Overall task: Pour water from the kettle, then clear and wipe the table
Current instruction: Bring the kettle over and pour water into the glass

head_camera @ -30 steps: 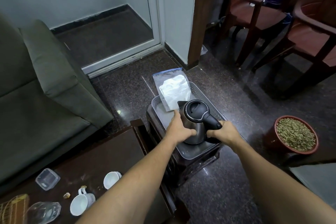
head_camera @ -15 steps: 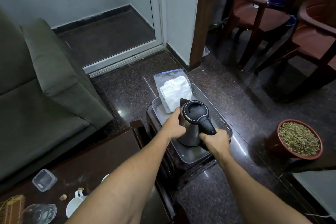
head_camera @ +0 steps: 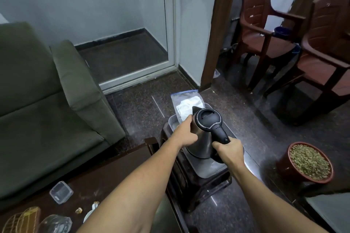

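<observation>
Partly, right hand (head_camera: 229,149) hides kettle handle (head_camera: 220,132).

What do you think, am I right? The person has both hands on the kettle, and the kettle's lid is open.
Not quite. In the head view the lid of the kettle is shut, not open. The rest is right: the right hand grips the handle and the left hand holds the kettle's side.

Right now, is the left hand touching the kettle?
Touching. The head view shows the left hand laid against the steel side of the kettle with no gap between them, while the right hand grips its handle.
</observation>
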`<state>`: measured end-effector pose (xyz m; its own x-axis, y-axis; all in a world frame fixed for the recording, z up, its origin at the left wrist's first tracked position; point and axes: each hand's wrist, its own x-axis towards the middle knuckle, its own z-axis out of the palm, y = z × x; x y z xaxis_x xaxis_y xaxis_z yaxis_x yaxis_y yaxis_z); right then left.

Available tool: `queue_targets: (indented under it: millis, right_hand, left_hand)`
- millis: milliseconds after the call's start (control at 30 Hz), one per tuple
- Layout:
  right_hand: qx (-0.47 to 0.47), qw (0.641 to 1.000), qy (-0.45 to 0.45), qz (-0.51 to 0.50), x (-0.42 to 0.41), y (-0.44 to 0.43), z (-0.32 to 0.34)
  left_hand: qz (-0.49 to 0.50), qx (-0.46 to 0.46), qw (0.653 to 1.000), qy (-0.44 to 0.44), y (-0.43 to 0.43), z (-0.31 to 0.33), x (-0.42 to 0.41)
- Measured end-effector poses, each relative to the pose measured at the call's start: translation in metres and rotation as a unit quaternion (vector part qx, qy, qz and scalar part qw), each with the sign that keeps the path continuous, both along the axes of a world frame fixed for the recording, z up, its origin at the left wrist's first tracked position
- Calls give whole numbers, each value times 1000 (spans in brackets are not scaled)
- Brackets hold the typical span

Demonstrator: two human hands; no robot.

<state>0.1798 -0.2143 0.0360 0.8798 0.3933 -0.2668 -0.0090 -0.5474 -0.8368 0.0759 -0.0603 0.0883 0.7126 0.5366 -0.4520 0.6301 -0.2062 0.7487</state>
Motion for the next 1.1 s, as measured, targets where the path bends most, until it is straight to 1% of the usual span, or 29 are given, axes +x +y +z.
queue_targets:
  millis: [67,167,267,433,567,767,867,1100]
  right_hand:
    - [-3,1000,-18,5,-7,5,22]
    - [35,999,-13,6,-24,15,57]
    - [48,998,-38,18,-43,26,95]
    - [67,995,-65,45,-84,48,155]
    - [87,988,-89,87,-127,71,196]
    - [96,980,-101,145,-194,101,237]
    - [116,973,-101,172,-231,116,253]
    - [113,961,-136,212,-325,136,283]
  left_hand:
    - [13,8,1000,-16,5,20,-8]
    - [23,27,999,-40,13,52,-27]
    - [31,53,996,-58,20,87,-51]
    - [55,95,991,-78,32,141,-104]
    - [91,121,985,-87,46,174,-151]
    - [136,165,973,-91,67,210,-227]
    - [153,192,967,-74,77,227,-268]
    - [189,225,955,-47,88,251,-373]
